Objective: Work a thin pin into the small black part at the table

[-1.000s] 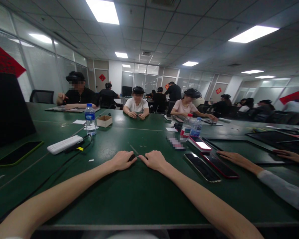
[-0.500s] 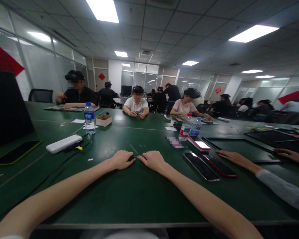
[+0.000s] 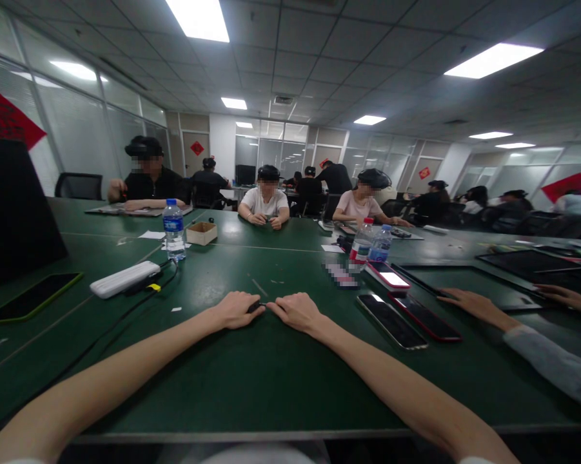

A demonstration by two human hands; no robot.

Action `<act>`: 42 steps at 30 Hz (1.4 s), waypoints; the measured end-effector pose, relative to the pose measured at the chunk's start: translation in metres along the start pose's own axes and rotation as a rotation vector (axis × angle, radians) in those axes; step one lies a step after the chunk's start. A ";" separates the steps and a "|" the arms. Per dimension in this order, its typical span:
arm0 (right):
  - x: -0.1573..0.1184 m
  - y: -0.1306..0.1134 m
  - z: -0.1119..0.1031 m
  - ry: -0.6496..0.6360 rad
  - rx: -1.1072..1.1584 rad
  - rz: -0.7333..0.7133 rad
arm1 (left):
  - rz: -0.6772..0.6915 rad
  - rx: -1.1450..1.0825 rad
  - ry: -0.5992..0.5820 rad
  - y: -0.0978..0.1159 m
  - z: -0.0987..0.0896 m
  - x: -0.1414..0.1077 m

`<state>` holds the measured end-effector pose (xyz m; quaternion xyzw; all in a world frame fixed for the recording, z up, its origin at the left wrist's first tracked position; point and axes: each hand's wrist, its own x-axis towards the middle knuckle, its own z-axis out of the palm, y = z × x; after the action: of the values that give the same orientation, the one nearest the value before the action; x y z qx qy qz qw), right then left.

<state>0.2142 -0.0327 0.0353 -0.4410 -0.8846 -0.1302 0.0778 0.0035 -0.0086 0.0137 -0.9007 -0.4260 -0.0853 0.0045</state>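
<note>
My left hand [image 3: 240, 310] rests over the green table [image 3: 280, 380] with its fingers curled round a small black object [image 3: 256, 307]. The kind of object cannot be made out, as the fingers hide most of it. Just to its right lies my right hand [image 3: 297, 311], closed, thumb and fingers pinched together near a thin tip that sticks out of the black object. What the right fingers hold is too small to name. The two hands nearly meet in front of me, both low on the table top.
To the left are a white power strip [image 3: 124, 279] with a black cable, a phone [image 3: 31, 296], a water bottle [image 3: 173, 232] and a small box [image 3: 202, 234]. Several phones [image 3: 391, 321] and two bottles stand or lie right. A co-worker's hand [image 3: 474, 303] touches a black frame [image 3: 464, 270].
My hands keep almost the same place and grip. The co-worker's nearer hand on the right has shifted a little to the right along the black frame.
</note>
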 end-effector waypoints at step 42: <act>0.003 -0.001 -0.004 -0.064 -0.055 0.069 | 0.006 0.057 0.023 0.001 0.002 0.001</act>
<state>0.2120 -0.0324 0.0394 -0.4772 -0.8670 -0.1375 0.0417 0.0053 -0.0082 0.0119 -0.9004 -0.4256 -0.0834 0.0355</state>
